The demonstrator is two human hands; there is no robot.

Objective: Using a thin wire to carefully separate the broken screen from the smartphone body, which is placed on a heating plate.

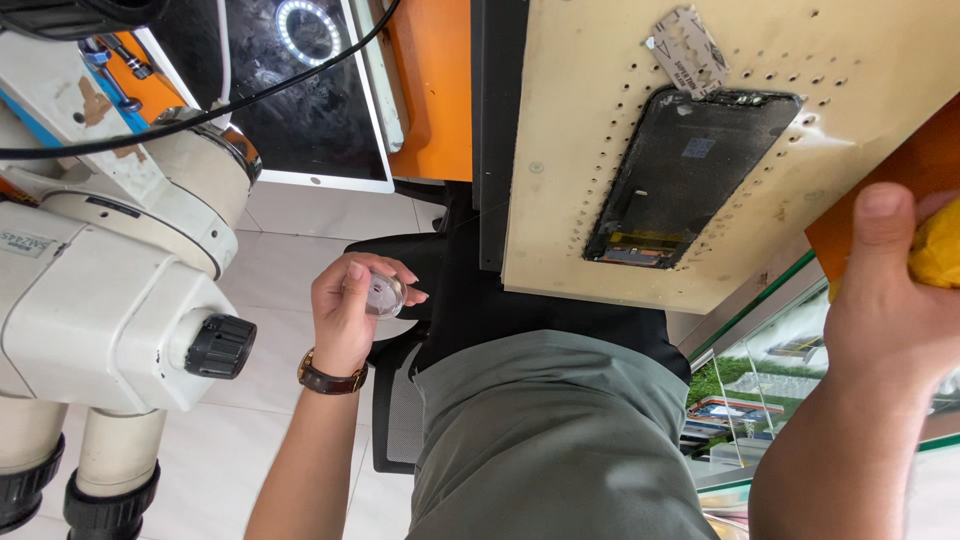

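Note:
My left hand (352,305), with a brown wristwatch (330,380) on its wrist, is held out over the floor and grips a small clear round container (384,296) between thumb and fingers. At the right edge my right hand (885,300) is closed around a yellow object (940,248), only partly in view, beside an orange sheet (925,165). A black phone panel (690,175) lies on a beige perforated board (560,200) between the two hands, touched by neither. A razor blade (690,52) lies on the board just beyond the panel.
A large white microscope (110,280) fills the left side. A tablet (300,95) with a ring light's reflection and a black cable (250,97) lie behind it. My grey-trousered lap (550,440) and a black chair (400,410) are at the bottom, and a glass counter (770,360) at the right.

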